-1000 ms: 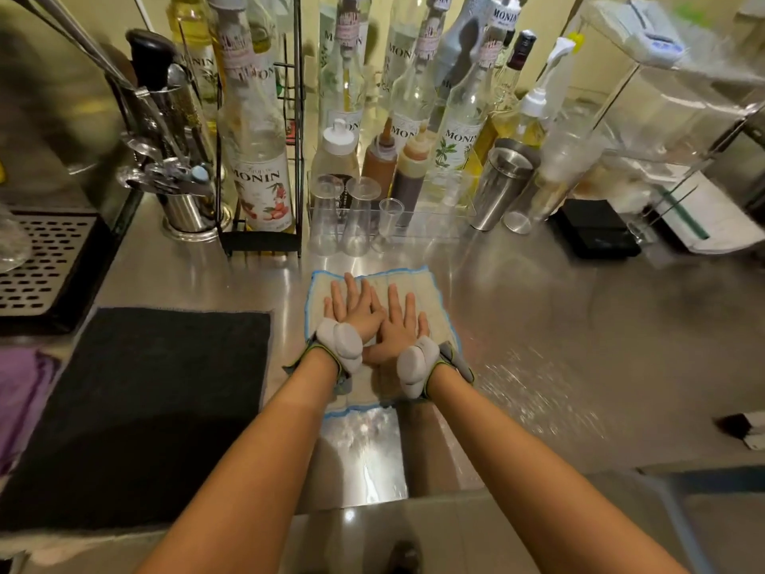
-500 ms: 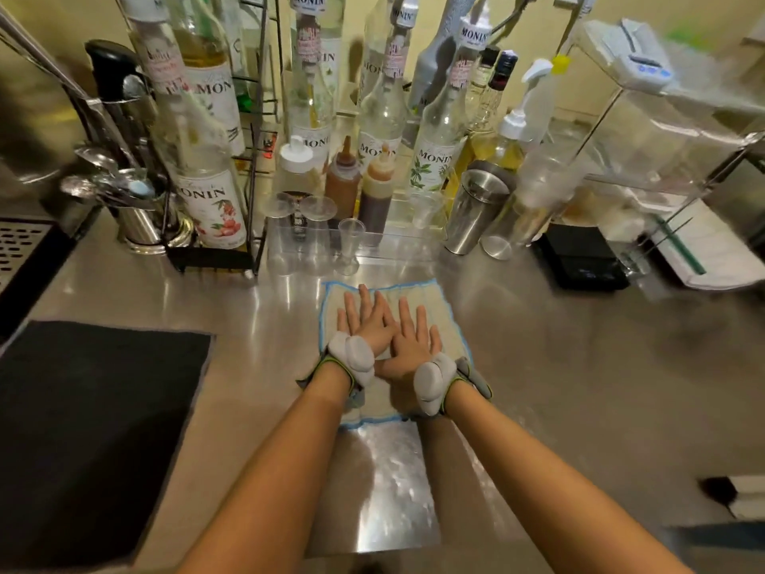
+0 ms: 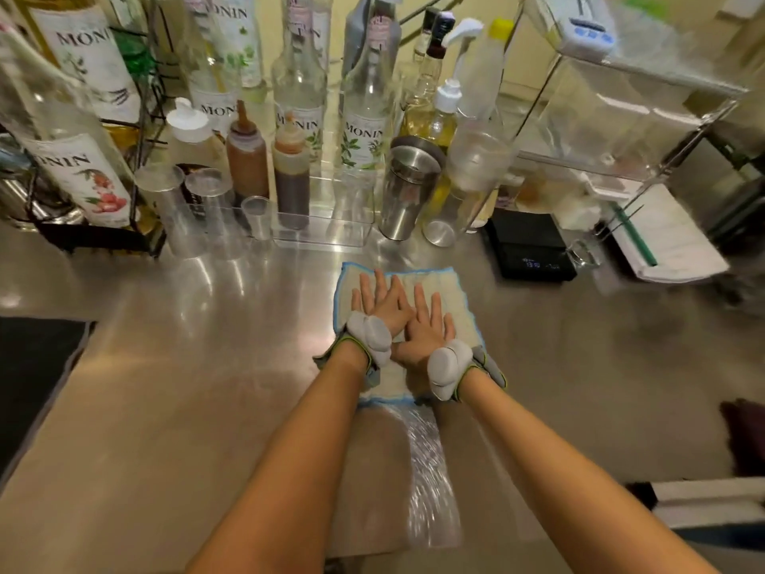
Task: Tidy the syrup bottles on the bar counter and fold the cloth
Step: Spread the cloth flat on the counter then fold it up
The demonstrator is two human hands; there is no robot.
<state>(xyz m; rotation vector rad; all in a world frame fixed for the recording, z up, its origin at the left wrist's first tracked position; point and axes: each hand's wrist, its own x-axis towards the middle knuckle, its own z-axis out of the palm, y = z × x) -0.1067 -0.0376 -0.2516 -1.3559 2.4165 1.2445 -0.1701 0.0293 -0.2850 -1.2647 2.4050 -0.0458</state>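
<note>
cloth (image 3: 439,283) flat under both: left hand (image 3: 383,302), right hand (image 3: 426,329) overlapping.

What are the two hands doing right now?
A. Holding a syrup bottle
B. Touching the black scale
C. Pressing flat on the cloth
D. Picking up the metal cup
C: the left hand and right hand lie flat with straight fingers on the cloth.

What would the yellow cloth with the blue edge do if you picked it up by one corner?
The cloth would probably droop and unfold, since it lies limp and flat under the left hand and right hand. It looks thin, so likely light. On the shiny steel counter it may slide easily when pushed.
</note>
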